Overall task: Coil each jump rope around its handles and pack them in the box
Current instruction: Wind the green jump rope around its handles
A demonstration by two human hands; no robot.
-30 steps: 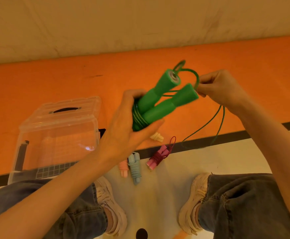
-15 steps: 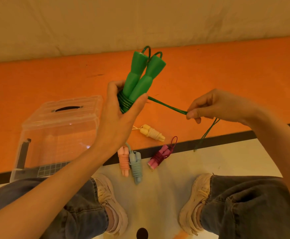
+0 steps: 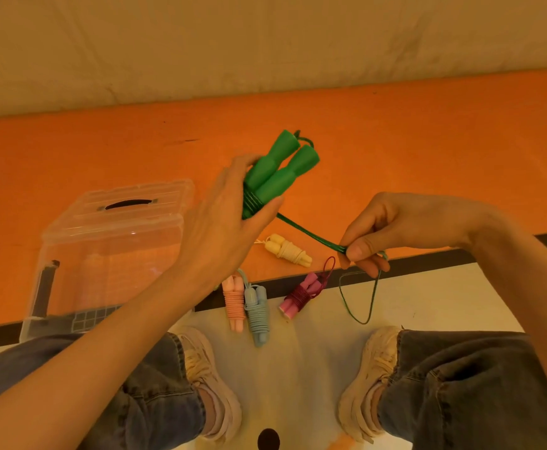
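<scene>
Now green handles [image 3: 280, 170] lower, more tilted than before

Orange mat [image 3: 395, 131] bears clear box [image 3: 109, 241], cream rope bundle [image 3: 286, 250]

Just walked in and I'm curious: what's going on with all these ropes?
A person is winding a green jump rope: the left hand grips the two green handles, the right hand pinches the green cord taut. Four coiled ropes lie on the floor beside a clear plastic box.
</scene>
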